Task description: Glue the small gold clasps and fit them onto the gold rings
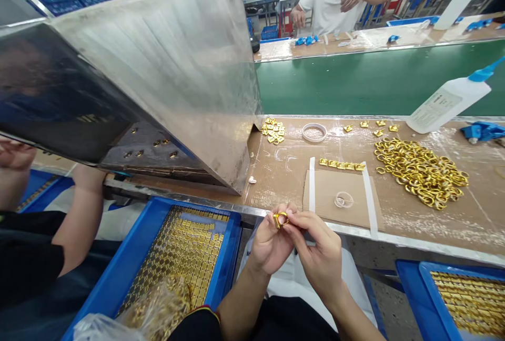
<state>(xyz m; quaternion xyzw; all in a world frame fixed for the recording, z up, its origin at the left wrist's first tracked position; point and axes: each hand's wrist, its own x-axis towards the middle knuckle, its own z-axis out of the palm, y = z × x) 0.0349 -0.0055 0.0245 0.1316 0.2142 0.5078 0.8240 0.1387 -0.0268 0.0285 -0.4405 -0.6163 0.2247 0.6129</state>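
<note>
A gold-coloured ring (276, 220) is held up at the lower centre of the frame, just off the workbench (282, 175)'s near edge. The left hand (268, 249) pinches it between thumb and fingers, and the right hand (321, 257) closes its fingertips on the ring's other side. The step in hand looks like close two-handed handling of this single piece; any next move calls for one secure pinch before the other hand lets go. Beyond the hands, a cardboard sheet (327, 187) bears a clear round band (344, 200), with a row of gold-coloured pieces (342, 165) along its far edge. A heap of rings (422, 172) lies right of centre, below a white bottle (437, 101). A blue tray (114, 272) of gold-coloured parts fills the lower left; a co-worker (335, 1) is at upper right.
</note>
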